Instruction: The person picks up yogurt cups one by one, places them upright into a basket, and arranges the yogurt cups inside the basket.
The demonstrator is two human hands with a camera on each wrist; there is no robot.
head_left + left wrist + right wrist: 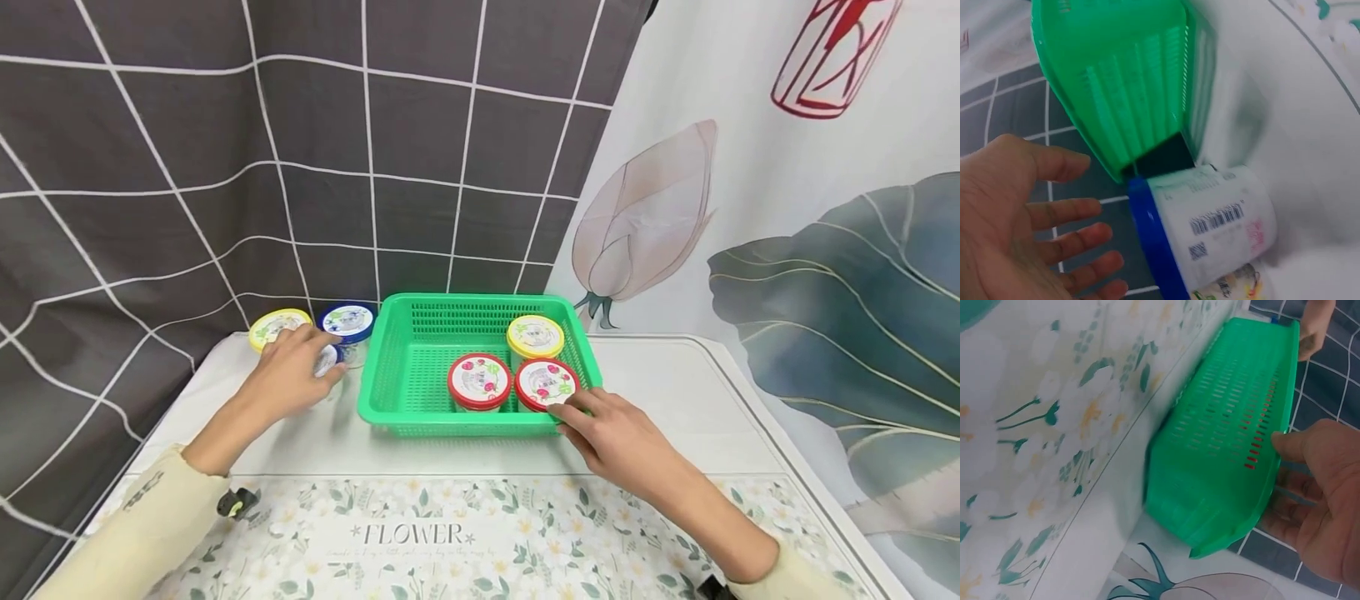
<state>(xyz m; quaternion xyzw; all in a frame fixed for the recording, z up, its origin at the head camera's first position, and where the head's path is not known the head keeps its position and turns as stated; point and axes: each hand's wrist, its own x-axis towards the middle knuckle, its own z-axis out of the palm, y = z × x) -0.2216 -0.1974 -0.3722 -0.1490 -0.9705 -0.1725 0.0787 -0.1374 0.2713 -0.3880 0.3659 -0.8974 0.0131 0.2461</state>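
My left hand (288,375) reaches over a group of lidded tubs left of the basket, its fingers loosely spread. Under it is a blue-lidded tub (327,360), partly hidden; a second blue-lidded tub (348,321) and a yellow-lidded tub (273,327) stand behind. In the left wrist view the fingers are apart from a blue lid (1155,240). At the front right corner of the green basket (386,412), my right hand (622,433) holds the rim, thumb outside and fingers inside, beside a red-lidded tub (546,383).
Inside the basket are also another red-lidded tub (480,381) and a yellow-lidded tub (536,335). A floral mat (420,508) covers the near part of the white table (660,392). Close behind hangs a dark grid-patterned curtain (420,125), with a flower-printed cloth (675,275) at right.
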